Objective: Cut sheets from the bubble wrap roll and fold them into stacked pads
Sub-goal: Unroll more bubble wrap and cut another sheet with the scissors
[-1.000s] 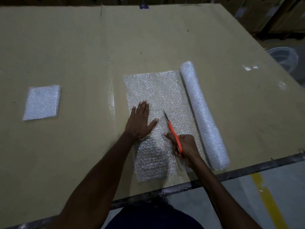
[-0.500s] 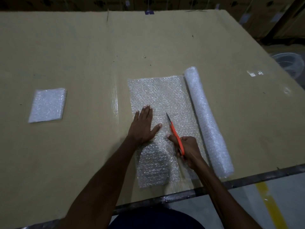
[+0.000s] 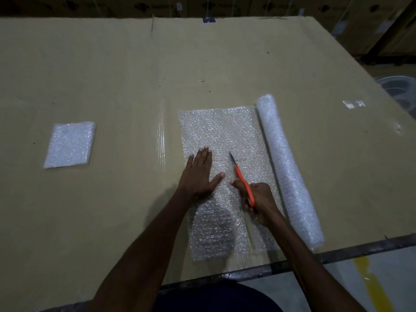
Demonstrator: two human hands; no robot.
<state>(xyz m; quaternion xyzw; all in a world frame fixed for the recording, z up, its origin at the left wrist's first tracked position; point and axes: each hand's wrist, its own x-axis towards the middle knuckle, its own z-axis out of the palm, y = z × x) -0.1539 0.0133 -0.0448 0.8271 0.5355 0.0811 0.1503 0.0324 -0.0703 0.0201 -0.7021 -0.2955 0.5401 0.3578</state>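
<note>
The left hand (image 3: 199, 174) is lying flat, fingers straight, pressing the unrolled clear bubble wrap sheet (image 3: 221, 140); the right hand (image 3: 258, 200) is curling around orange-handled scissors (image 3: 242, 176), blades pointing away across that sheet. The white bubble wrap roll (image 3: 287, 167) is touching the sheet's right edge. A folded bubble wrap pad (image 3: 70, 144) is sitting well left, bare brown cardboard tabletop (image 3: 126, 91) lying between. The scissor handles are hidden inside the grip.

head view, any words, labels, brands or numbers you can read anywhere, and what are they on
None can be read.
Boxes behind the table: dark printed marks, too blurred and dim to read.
Blue tag at the table's far edge: too small to read.
Scissors, bubble wrap roll, folded pad, cardboard top: no writing shows.
</note>
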